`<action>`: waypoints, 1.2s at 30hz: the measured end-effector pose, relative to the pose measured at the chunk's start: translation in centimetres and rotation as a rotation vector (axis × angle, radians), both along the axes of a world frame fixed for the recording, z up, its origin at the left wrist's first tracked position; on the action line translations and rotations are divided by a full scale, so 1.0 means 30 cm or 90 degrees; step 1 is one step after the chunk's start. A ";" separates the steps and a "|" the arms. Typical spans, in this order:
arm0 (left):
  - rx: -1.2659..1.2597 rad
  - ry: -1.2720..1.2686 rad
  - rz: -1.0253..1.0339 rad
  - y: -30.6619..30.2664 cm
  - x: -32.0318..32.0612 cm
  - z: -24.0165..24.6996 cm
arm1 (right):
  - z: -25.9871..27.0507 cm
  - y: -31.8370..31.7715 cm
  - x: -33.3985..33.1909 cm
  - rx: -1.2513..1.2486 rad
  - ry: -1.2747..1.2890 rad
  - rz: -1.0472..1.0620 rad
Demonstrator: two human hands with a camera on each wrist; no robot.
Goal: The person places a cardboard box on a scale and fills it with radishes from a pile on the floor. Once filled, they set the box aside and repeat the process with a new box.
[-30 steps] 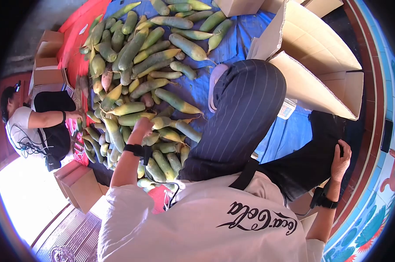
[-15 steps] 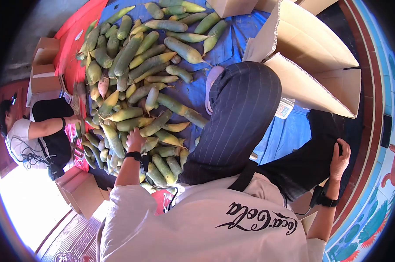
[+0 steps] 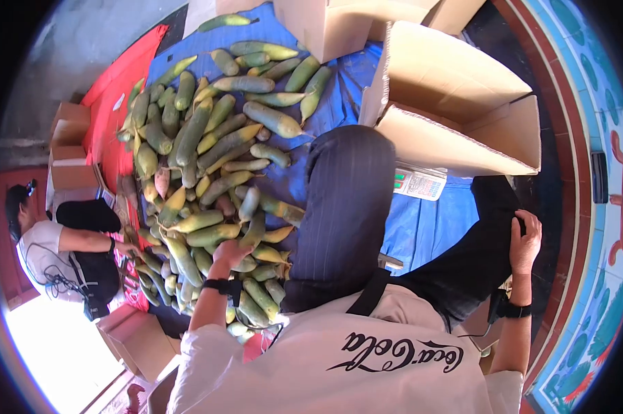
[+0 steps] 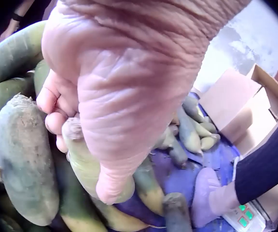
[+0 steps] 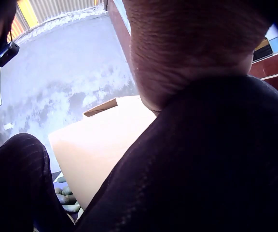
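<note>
In the head view, my left hand (image 3: 233,254) reaches into a heap of green radishes (image 3: 208,138) and grips one green radish (image 3: 255,230) near its lower end. Up close in the left wrist view, the thumb and curled fingers lie round a pale green radish (image 4: 83,162), its cut top poking out beside the fingers. A thick dark green radish (image 4: 25,159) lies next to that hand. My right hand (image 3: 526,241) rests on my right knee with its fingers loosely laid over the black trouser cloth; in the right wrist view its fingers are hidden behind the leg.
An open cardboard box (image 3: 456,131) stands ahead to the right, beside a scale (image 3: 420,183) with lit green digits. My bent left leg (image 3: 346,207) rises between heap and scale. A blue tarp (image 3: 421,234) covers the floor. Another person (image 3: 63,241) crouches at the left.
The view has shifted, bringing the scale into fuller sight. My left hand has moved slightly down and right across the heap, and a radish now angles up from its grip. My right hand stays on the knee.
</note>
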State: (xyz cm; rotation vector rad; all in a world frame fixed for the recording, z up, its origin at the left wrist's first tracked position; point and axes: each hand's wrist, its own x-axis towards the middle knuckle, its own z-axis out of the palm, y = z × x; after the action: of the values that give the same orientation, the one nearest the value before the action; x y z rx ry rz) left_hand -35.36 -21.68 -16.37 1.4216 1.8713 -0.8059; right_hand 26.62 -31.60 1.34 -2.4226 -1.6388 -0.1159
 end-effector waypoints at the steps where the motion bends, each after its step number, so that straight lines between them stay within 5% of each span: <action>1: 0.020 -0.090 0.072 0.000 -0.048 -0.041 | -0.001 0.000 -0.001 0.009 -0.002 0.003; 2: 0.037 -0.183 0.141 0.006 -0.092 -0.083 | -0.003 -0.002 0.005 0.016 0.009 0.001; 8: 0.150 -0.460 0.344 0.109 0.059 0.411 | 0.018 -0.001 -0.001 0.039 0.034 0.001; 12: 0.335 -0.549 0.144 0.199 0.205 0.730 | 0.103 0.052 -0.062 0.117 0.250 -0.025; 18: 0.202 -0.866 0.020 0.284 0.516 0.966 | 0.413 0.189 -0.320 0.187 0.105 0.311; 23: 0.056 -0.822 -0.533 0.341 0.781 1.025 | 0.430 0.224 -0.355 0.005 0.118 0.446; 26: 0.017 -0.755 -0.629 0.366 0.833 1.033 | 0.382 0.187 -0.302 -0.096 0.248 0.444; 30: 0.378 -0.865 -0.322 0.363 0.857 1.024 | 0.413 0.204 -0.217 0.042 0.223 0.341; 33: 0.216 -1.145 -0.055 0.327 0.859 1.062 | 0.428 0.267 -0.108 0.037 0.269 0.197; 36: -0.040 -1.321 -0.289 0.363 0.861 1.067 | 0.473 0.383 -0.043 -0.067 0.160 0.097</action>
State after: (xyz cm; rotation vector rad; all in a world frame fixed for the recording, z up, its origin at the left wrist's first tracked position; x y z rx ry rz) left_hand -9.54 -10.78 15.65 1.4362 -0.0818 0.5171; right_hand 25.35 -20.11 15.52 -2.2641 -1.7405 0.2934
